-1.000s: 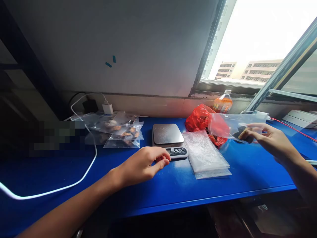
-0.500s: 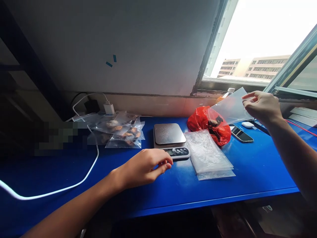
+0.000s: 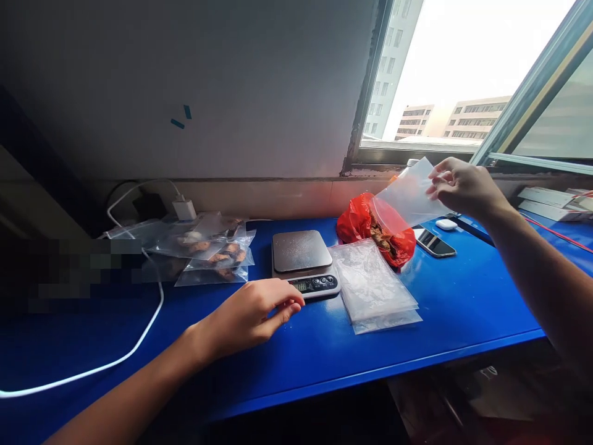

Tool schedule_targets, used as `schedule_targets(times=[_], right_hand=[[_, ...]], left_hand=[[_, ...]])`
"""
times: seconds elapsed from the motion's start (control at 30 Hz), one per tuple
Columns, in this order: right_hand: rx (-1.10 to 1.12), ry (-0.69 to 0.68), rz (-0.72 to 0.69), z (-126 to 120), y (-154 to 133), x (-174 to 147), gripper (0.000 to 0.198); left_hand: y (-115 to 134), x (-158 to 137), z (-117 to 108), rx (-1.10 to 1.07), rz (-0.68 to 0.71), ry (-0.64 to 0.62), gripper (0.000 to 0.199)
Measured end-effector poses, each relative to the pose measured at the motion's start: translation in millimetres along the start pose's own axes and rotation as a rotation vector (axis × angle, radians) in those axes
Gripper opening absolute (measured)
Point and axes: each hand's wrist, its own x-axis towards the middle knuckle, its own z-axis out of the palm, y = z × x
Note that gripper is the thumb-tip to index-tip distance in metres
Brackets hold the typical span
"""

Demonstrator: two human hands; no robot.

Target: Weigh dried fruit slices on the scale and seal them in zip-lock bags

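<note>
My right hand (image 3: 458,185) is closed on the edge of a clear plastic bag (image 3: 407,194), held up at a tilt. The bag's lower end hangs over a red plastic bag (image 3: 354,219), whose open mouth shows brown, dried-looking pieces (image 3: 382,238). My left hand (image 3: 259,312) is loosely curled at the front left corner of a digital kitchen scale (image 3: 302,250), with a gap between thumb and fingers and nothing seen in it. The scale's steel plate bears only fine specks. Right of the scale lies a stack of flat clear bags (image 3: 375,287).
Filled clear bags (image 3: 213,250) are piled at the left, near a white charger (image 3: 184,209) with its cable (image 3: 152,327) curving across the blue table (image 3: 315,371). A phone (image 3: 435,242) and a white case (image 3: 446,224) lie behind the red bag. A window is at the back right.
The view has swung slightly right. The clear bag in my right hand has shifted, and more of the brown pieces in the red bag show. My left hand stays beside the scale.
</note>
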Motion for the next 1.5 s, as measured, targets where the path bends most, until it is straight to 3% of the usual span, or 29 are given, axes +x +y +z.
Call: schedule_targets(times=[0.07, 0.27, 0.33, 0.4, 0.47, 0.53, 0.6, 0.7, 0.83, 0.93, 1.0, 1.03, 1.13, 1.17, 1.37, 1.43, 1.5], right_hand=[[0.011, 0.018, 0.01, -1, 1, -4, 0.018], [0.288, 0.39, -0.088, -26, -36, -49, 0.011], [0.328, 0.415, -0.166, -29, -58, -66, 0.007], [0.421, 0.346, -0.228, -26, -78, -79, 0.002], [0.576, 0.192, -0.263, -18, -91, -87, 0.003], [0.714, 0.027, -0.29, -9, -97, -89, 0.006], [0.799, -0.097, -0.319, -1, -95, -90, 0.01], [0.882, -0.255, -0.306, 6, -85, -94, 0.013], [1.035, -0.405, -0.162, 19, -82, -111, 0.014], [1.207, -0.34, -0.033, 32, -98, -121, 0.014], [1.324, -0.237, 0.027, 42, -120, -123, 0.014], [1.376, -0.188, 0.041, 46, -133, -124, 0.014], [1.453, -0.111, 0.012, 58, -173, -128, 0.014], [1.441, -0.095, -0.006, 60, -184, -130, 0.013], [1.336, 0.075, -0.007, 69, -208, -143, 0.008], [1.375, 0.042, -0.005, 71, -209, -148, 0.011], [1.463, -0.074, -0.003, 73, -208, -151, 0.014]], left_hand=[[0, -1, 0, -0.003, -0.003, -0.006, 0.019], [11, 15, -5, -0.081, -0.072, 0.037, 0.018], [15, 36, -8, -0.12, -0.081, 0.111, 0.035], [17, 66, -11, -0.215, -0.051, 0.263, 0.062], [16, 98, -15, -0.366, 0.018, 0.481, 0.066], [13, 121, -20, -0.513, 0.056, 0.696, 0.047], [10, 129, -28, -0.609, 0.051, 0.801, 0.025], [7, 111, -44, -0.665, 0.036, 0.783, 0.019], [7, 65, -56, -0.467, 0.086, 0.768, 0.04], [5, 36, -41, -0.321, 0.058, 0.959, 0.037], [5, 23, -19, -0.253, -0.056, 1.096, 0.024], [6, 19, -7, -0.23, -0.123, 1.084, 0.019], [21, 19, 23, -0.403, -0.199, 0.491, 0.017], [28, 22, 29, -0.511, -0.189, 0.394, 0.02], [44, 37, 35, -0.969, -0.275, 0.326, 0.043], [40, 33, 29, -0.983, -0.298, 0.255, 0.04], [36, 26, 17, -0.913, -0.281, 0.161, 0.033]])
